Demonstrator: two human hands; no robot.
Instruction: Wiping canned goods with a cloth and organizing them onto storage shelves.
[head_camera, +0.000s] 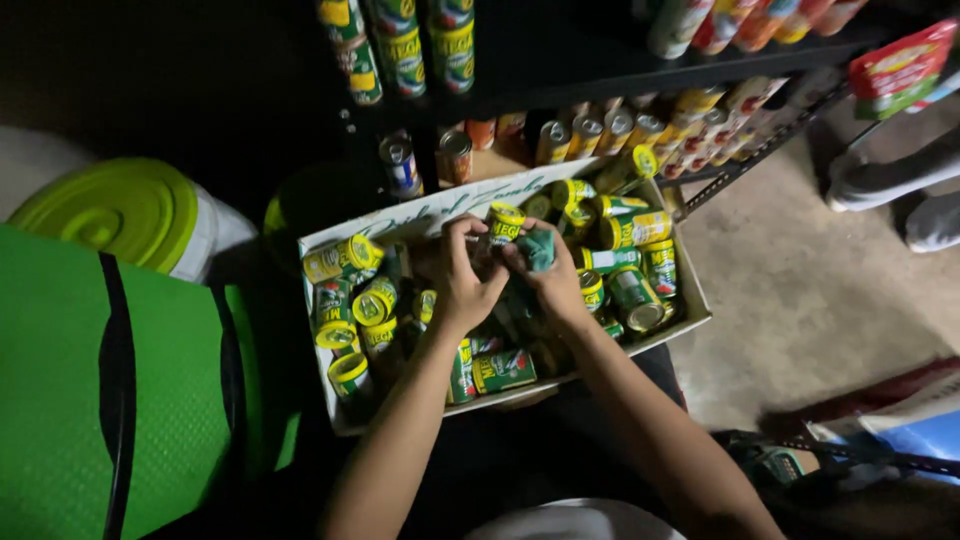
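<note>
A white cardboard box (690, 300) rests on my lap, filled with several green and yellow cans lying every way. Over the box's middle, my left hand (462, 280) grips a yellow-topped can (503, 224) held upright. My right hand (552, 283) is beside it, closed on a bluish-green can (537, 249). Both hands touch or nearly touch each other above the pile.
A dark shelf (600, 70) ahead carries rows of cans, some green and yellow, some red. A lime-green lid on a white bucket (120, 210) and a green mat (60, 400) are at left. Another person's feet (900, 190) stand on the concrete floor at right.
</note>
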